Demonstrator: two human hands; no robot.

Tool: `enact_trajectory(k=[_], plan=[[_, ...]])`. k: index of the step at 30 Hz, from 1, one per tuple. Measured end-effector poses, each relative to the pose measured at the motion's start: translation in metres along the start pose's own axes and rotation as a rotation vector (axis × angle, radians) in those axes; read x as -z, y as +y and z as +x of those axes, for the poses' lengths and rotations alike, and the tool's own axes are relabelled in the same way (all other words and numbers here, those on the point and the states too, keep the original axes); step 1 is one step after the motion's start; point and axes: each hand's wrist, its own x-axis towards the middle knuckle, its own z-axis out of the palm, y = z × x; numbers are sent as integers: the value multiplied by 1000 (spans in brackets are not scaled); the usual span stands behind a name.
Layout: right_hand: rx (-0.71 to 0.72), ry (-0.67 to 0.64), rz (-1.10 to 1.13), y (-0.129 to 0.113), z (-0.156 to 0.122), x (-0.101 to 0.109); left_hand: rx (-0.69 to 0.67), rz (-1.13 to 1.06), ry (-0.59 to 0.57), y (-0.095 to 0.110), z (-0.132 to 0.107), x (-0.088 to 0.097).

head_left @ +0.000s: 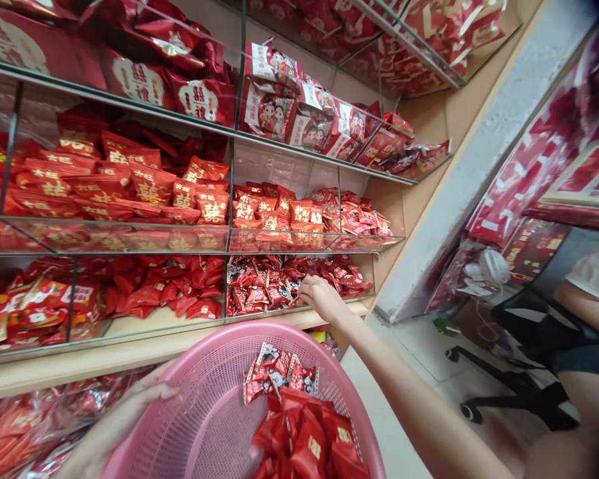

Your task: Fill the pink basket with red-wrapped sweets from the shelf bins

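Note:
My left hand (147, 398) grips the left rim of a pink plastic basket (190, 362), with fingertips over its edge. Inside it lie several plain red packets (309, 436) and, above them, several small red packets with black-and-white print (279, 372). My right hand (322, 297) reaches past the basket to the lower shelf, its fingers bent together at the right side of a compartment of matching printed packets (257, 286). Whether a packet is between those fingertips is too small to make out.
Glass-fronted shelves (299, 243) hold red packets in divided compartments. Bagged goods (24, 426) lie below the wooden ledge (170, 342). On the right, a person (592, 319) sits near a wheeled chair base (519, 392), beside a white wall edge (459, 186).

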Motion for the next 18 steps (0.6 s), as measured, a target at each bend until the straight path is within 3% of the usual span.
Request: enact_trajectory(k=[10,18], plan=[[-66,207,257,15,-8,7,-20,9,17,1,-1,-2],[-355,395,565,-6,-25,19,2,9,-36,4,-2,1]])
